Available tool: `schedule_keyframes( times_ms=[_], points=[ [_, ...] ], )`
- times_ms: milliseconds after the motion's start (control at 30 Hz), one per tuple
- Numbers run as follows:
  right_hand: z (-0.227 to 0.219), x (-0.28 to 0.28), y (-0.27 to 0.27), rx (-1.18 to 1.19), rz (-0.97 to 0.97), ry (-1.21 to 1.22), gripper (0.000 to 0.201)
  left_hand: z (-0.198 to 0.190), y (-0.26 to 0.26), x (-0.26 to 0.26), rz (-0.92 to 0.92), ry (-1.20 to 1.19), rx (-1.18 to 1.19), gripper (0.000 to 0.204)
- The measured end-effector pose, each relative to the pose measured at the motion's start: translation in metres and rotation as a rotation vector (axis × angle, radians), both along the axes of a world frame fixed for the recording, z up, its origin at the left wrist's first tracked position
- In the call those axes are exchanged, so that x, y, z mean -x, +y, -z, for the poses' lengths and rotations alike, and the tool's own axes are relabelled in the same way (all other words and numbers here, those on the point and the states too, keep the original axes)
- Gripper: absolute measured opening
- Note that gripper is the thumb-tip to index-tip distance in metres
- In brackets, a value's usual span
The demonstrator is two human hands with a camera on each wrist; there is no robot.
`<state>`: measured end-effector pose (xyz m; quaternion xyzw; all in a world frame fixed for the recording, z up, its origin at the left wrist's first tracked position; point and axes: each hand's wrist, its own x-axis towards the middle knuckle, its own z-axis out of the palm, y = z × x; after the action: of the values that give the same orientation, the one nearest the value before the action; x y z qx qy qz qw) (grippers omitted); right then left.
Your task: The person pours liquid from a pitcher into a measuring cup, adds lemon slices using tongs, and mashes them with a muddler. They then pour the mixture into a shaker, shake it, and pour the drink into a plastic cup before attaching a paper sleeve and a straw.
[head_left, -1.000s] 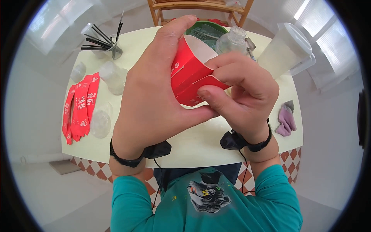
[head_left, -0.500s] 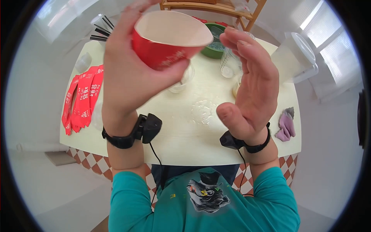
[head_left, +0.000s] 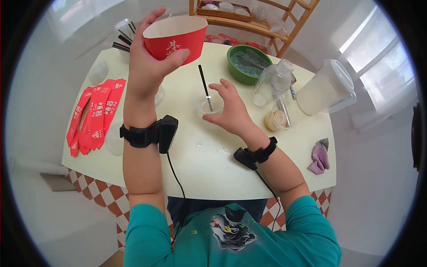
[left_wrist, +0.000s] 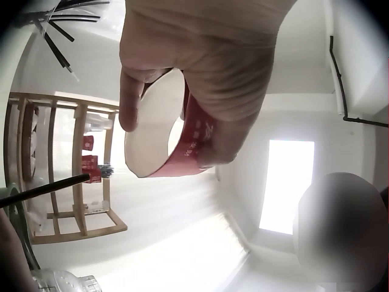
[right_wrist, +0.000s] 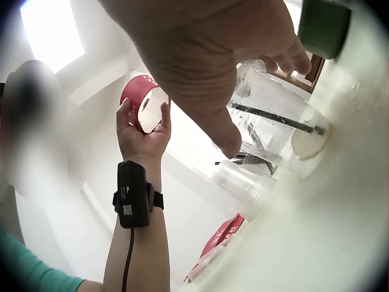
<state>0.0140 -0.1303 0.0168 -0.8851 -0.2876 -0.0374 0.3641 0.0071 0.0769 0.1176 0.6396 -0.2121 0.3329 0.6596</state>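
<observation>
My left hand (head_left: pixel 144 75) grips a red paper cup sleeve (head_left: pixel 180 44) with white lettering, raised above the far left of the table. The sleeve is popped into a ring, and the left wrist view looks through its pale inside (left_wrist: pixel 152 131). Lower down, my right hand (head_left: pixel 233 109) has thumb and fingers spread beside a clear plastic cup (head_left: pixel 214 106). A black straw (head_left: pixel 203 80) leans in that cup. From the right wrist, the clear cup (right_wrist: pixel 276 112) stands upright on the table between thumb and fingers, with a pale layer at its bottom.
Flattened red sleeves (head_left: pixel 95 115) lie at the left, near a holder of black straws (head_left: pixel 124 42). Toward the right are a green bowl (head_left: pixel 240 73), a clear bottle (head_left: pixel 273 82), a small tan-filled cup (head_left: pixel 276 120), a pitcher (head_left: pixel 327 86) and a purple cloth (head_left: pixel 319 158).
Both hands were on the sleeve, which has been squeezed into an open ring. My right hand let go and moved to the clear cup; my left carried the sleeve up and left.
</observation>
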Motion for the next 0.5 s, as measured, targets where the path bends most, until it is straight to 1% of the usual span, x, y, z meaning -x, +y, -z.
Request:
schedule_keyframes(
  times_ms=[67, 100, 233, 300, 333, 400, 467, 500],
  points=[
    [0.004, -0.001, 0.001, -0.115, 0.013, 0.01, 0.075, 0.001, 0.0, -0.002, 0.003, -0.012, -0.062, 0.084],
    [0.007, -0.001, 0.001, -0.153, 0.018, -0.032, 0.07, 0.0, -0.002, -0.001, 0.03, -0.016, -0.061, 0.084],
    [0.006, -0.003, -0.005, -0.193, 0.018, -0.007, 0.069, 0.005, -0.006, -0.005, 0.04, -0.06, -0.077, 0.086],
    [-0.008, -0.001, -0.014, -0.239, 0.038, 0.016, 0.067, 0.006, -0.01, -0.002, 0.1, -0.01, -0.025, 0.087],
    [-0.018, -0.001, -0.02, -0.242, 0.039, 0.012, 0.067, 0.007, -0.01, -0.005, 0.101, -0.013, -0.028, 0.087],
    [-0.041, -0.001, -0.035, -0.278, 0.073, -0.19, 0.065, 0.014, -0.009, -0.01, 0.148, 0.048, -0.072, 0.089],
    [-0.066, 0.002, -0.05, -0.422, 0.095, -0.273, 0.064, 0.021, -0.012, -0.015, 0.146, 0.059, -0.075, 0.089],
    [-0.078, 0.006, -0.061, -0.446, 0.092, -0.338, 0.065, 0.023, -0.015, -0.017, 0.165, 0.083, -0.098, 0.089]
  ],
)
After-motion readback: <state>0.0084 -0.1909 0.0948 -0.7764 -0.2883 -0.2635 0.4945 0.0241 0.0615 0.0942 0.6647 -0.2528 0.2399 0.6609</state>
